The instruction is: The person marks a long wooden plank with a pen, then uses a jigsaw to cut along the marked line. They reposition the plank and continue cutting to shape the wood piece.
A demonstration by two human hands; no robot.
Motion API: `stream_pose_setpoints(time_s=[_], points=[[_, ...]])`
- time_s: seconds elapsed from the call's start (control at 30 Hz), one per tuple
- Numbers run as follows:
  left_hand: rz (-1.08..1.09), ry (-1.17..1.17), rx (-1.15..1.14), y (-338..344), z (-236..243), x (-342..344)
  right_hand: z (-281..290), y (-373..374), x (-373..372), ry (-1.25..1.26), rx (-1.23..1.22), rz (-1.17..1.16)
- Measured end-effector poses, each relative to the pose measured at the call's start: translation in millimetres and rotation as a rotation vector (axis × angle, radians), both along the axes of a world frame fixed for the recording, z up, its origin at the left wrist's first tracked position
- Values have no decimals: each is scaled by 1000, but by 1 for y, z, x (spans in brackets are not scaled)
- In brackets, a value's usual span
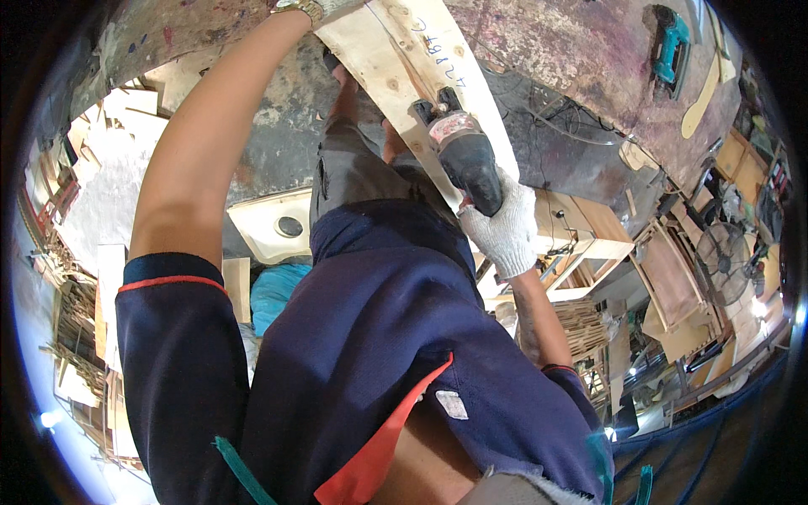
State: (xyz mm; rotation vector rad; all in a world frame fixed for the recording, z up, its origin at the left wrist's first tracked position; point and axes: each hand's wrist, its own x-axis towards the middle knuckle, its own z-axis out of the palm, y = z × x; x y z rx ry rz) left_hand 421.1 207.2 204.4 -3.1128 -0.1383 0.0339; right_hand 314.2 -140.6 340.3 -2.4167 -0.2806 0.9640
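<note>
A long pale wooden board (391,63) with a curved edge, knots and blue handwriting slants from the top of the view toward my lap. My left hand (338,8), in a white glove, grips the board's far left edge; its fingers are partly cut off by the picture's upper rim. In my right hand (507,229), also gloved, is a black handheld power tool (467,160) with a worn reddish-white head. Its forked front lies over the board, pointing away from me. Where the tool meets the wood is hidden beneath its body.
A stained worktable (555,50) spans the far side, carrying a teal power tool (671,50) and a thin wooden strip (700,105). Cables lie beyond the board. Wooden cabinet frames (589,231) stand at right, near a fan (722,263). A white panel with a round hole (271,225) is at left.
</note>
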Motion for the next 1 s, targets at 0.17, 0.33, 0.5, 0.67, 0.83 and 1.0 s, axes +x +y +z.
stream_pose_setpoints(time_s=[0.17,0.33,0.5,0.67,0.83,1.0], points=[[-14,-22,4,1,-4,-2,-5,-3,-3,-55,4,23],[6,71,30,-2,6,2,-7,-2,-3,-82,-57,71],[-13,13,53,0,-2,1,-1,7,2,-23,-4,15],[-13,24,24,0,3,1,2,12,4,-34,19,12],[-7,13,-1,0,1,2,0,12,2,-52,-12,21],[-3,71,12,-2,3,2,-5,8,0,29,-36,4]])
